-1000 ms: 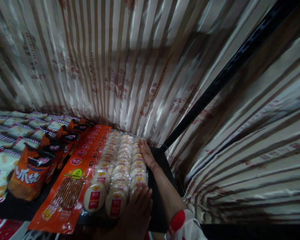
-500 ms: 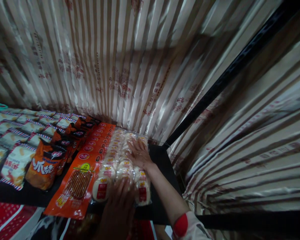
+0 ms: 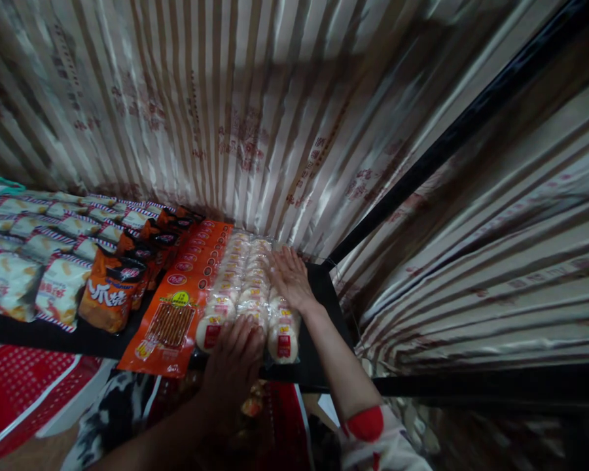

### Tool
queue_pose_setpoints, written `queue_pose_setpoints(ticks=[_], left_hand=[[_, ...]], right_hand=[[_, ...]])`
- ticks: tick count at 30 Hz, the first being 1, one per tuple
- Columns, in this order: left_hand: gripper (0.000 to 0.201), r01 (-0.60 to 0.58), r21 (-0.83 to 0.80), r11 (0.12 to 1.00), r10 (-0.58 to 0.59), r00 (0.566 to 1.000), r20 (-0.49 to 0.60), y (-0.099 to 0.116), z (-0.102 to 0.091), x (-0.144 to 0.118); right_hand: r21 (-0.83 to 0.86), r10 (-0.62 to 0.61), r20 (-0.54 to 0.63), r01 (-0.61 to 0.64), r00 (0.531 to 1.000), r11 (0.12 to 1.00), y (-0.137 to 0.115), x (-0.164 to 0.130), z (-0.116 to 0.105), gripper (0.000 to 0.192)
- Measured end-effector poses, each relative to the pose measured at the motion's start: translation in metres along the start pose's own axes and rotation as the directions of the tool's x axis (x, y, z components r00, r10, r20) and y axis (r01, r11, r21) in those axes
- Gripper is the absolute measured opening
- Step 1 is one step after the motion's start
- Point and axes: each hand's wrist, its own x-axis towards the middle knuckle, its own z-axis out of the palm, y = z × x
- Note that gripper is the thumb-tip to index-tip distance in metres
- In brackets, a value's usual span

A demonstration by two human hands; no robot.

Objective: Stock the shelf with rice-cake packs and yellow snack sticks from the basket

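The left hand [image 3: 235,350] comes in low across the shelf's front edge, forearm slanting up from the lower left, back of the hand uppermost; its fingers are extended and set close together with slight gaps, their tips at the near end of the middle row of wrapped round cakes [image 3: 220,304]; the right hand [image 3: 290,278] reaches farther in, arm angled up and leftward from a sleeve [image 3: 373,432] with a red patch, lying flat over the far part of the right-hand row, fingers straight and slightly spread; neither hand pinches anything. The cakes stand in three rows running from the black shelf's [image 3: 326,297] front edge towards its back, near its right end; orange packets [image 3: 169,327] lie just left of them, then orange-and-black bags [image 3: 105,301]; a black post [image 3: 402,180] slants up from the back right corner.
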Motion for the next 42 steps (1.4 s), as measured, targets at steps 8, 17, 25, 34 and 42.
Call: queue_pose_setpoints(ticks=[8, 17, 25, 34, 42], left_hand=[[0.056, 0.204, 0.059, 0.977, -0.204, 0.979, 0.003, -0.02, -0.024, -0.021], [0.053, 0.22, 0.096, 0.971, -0.224, 0.974, 0.041, -0.027, -0.004, -0.027], [0.046, 0.113, 0.087, 0.99, -0.121, 0.988, 0.094, -0.008, -0.011, -0.021], [0.047, 0.07, 0.088, 0.994, -0.075, 0.996, 0.053, 0.005, 0.0, -0.019], [0.047, 0.022, 0.112, 0.993, -0.027, 0.999, 0.041, 0.014, 0.012, -0.019]], right_hand=[[-0.015, 0.155, -0.234, -0.162, 0.96, 0.987, -0.005, -0.131, 0.033, 0.064], [-0.058, 0.243, -0.129, -0.252, 0.961, 0.966, -0.012, -0.147, 0.07, 0.058], [-0.088, 0.143, -0.205, -0.164, 0.968, 0.983, -0.025, -0.15, 0.066, 0.056], [-0.107, 0.125, -0.157, -0.143, 0.98, 0.984, -0.029, -0.15, 0.066, 0.06], [-0.096, 0.093, -0.14, -0.107, 0.986, 0.99, -0.039, -0.147, 0.066, 0.055]])
